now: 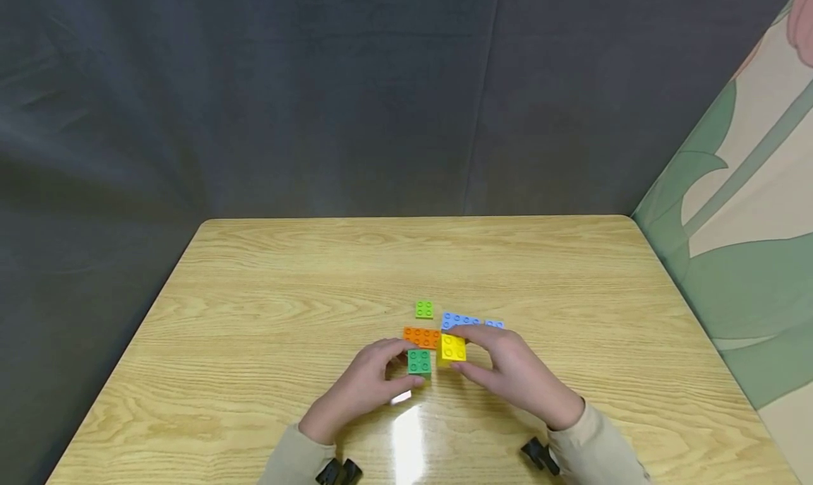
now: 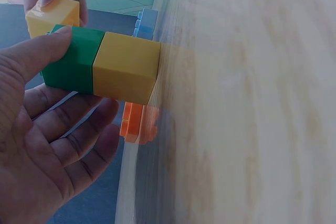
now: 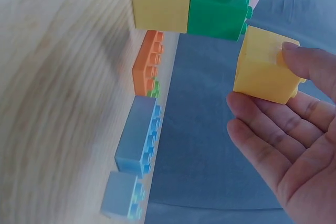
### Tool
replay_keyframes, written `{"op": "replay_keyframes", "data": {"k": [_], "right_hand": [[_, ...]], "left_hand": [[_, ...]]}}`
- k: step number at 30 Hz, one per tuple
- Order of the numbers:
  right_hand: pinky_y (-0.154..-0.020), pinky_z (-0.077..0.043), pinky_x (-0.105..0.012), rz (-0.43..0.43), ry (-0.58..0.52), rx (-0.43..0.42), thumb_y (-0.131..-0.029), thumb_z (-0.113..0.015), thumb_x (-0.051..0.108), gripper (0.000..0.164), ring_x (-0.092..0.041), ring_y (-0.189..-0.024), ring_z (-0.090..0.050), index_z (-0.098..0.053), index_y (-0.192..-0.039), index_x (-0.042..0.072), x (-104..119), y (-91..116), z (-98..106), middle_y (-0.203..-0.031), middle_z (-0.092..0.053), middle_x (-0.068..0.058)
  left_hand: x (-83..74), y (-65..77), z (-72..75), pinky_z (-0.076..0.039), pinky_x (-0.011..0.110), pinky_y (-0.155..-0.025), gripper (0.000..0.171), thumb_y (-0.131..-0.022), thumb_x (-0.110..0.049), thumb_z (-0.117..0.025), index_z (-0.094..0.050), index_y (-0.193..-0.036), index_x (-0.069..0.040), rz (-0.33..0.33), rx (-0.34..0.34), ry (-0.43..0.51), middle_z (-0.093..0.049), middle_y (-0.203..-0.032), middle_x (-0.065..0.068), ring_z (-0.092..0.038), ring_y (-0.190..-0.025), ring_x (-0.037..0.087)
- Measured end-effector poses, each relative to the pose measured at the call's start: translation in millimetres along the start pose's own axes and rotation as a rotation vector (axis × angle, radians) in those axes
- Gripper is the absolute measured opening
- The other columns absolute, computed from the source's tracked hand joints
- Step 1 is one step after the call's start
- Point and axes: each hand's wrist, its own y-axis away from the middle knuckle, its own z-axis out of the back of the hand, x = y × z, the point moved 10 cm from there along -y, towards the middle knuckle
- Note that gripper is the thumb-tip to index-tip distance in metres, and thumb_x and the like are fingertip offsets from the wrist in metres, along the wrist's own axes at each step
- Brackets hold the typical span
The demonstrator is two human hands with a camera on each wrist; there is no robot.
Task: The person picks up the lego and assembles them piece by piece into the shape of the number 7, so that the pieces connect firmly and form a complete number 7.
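My left hand grips a dark green building brick, the thumb on one side and fingers on the other. Joined beneath that brick is a yellow brick, close to the tabletop. In my right hand, a second yellow brick is pinched between thumb and fingers, its studs facing up. It is held slightly higher than the green brick and just to its right. In the right wrist view this yellow brick overlaps the green brick's studded end; I cannot tell whether they touch.
Behind the hands, an orange brick, a light green brick, a long blue brick and a smaller blue brick lie on the wooden table. A dark cloth hangs behind the table, a patterned curtain at the right.
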Motion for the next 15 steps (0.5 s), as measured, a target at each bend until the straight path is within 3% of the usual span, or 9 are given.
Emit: {"op": "replay_keyframes", "data": {"k": [15], "right_hand": [[-0.091, -0.054, -0.041, 0.063, -0.023, -0.013, -0.086, -0.076, 0.016, 0.041, -0.019, -0.108, -0.064, -0.064, -0.124, 0.008, 14, -8, 0, -0.123, -0.066, -0.003]], "left_hand": [[0.3, -0.5, -0.3, -0.051, 0.030, -0.080, 0.042, -0.089, -0.041, -0.070, -0.062, -0.125, -0.021, -0.023, 0.004, 0.020, -0.062, -0.108, -0.012, -0.058, -0.096, 0.013]]}}
